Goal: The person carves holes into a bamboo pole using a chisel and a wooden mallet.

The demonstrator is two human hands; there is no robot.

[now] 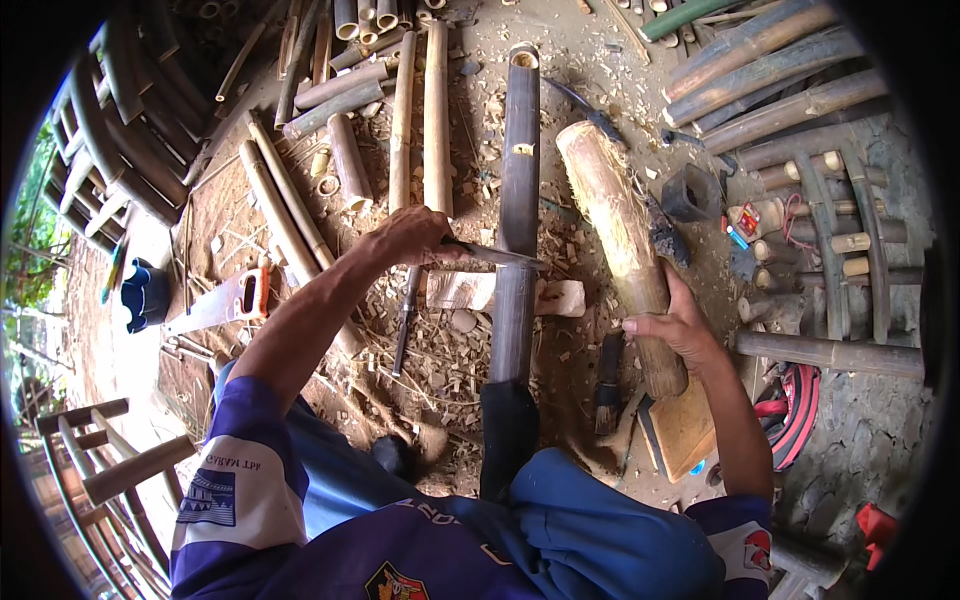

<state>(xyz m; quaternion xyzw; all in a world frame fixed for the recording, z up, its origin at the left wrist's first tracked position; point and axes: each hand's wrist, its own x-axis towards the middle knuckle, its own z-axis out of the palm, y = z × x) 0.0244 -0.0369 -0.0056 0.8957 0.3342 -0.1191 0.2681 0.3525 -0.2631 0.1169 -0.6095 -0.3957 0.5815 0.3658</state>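
One dark bamboo pole (520, 200) points straight away.

Blue and purple short-sleeved jersey, white sleeve bands with printed emblems above both bare forearms, blue trousers below

Dark bamboo pole's (519, 200) near end under knee; blade handle inside left hand (405, 238).

Blade (492, 254) across pole (519, 200), mallet (622, 240) right
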